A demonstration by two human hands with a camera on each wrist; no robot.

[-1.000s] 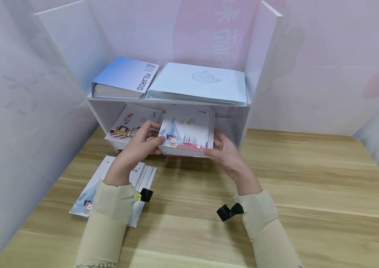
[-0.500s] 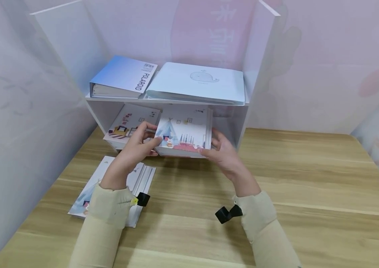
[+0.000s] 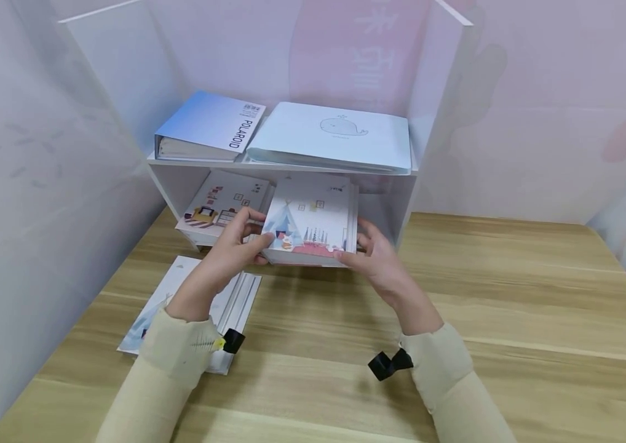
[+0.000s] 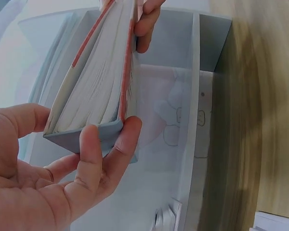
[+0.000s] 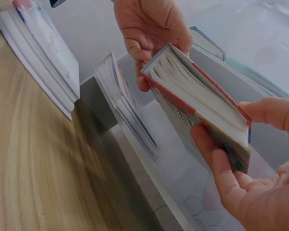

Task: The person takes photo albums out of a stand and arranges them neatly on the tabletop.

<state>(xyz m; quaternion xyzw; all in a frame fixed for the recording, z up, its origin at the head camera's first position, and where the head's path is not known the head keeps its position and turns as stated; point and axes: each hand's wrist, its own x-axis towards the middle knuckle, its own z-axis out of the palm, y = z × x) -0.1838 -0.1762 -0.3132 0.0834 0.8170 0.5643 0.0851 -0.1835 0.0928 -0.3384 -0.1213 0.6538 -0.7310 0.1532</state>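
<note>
White hardcover album with a blue tent print (image 3: 318,215) was located at the mouth of the lower compartment of the white shelf unit (image 3: 125,80); at left, a second white tent-print album (image 3: 171,284) lay on the wood-grain table (image 3: 512,277); beyond it, a white album with a yellow and red print (image 3: 224,200) rested in the lower compartment; the bare left hand (image 3: 232,248) gripped the first album's left side; the bare right hand (image 3: 376,261) gripped its right side, each thumb on top, fingers curled beneath.
</note>
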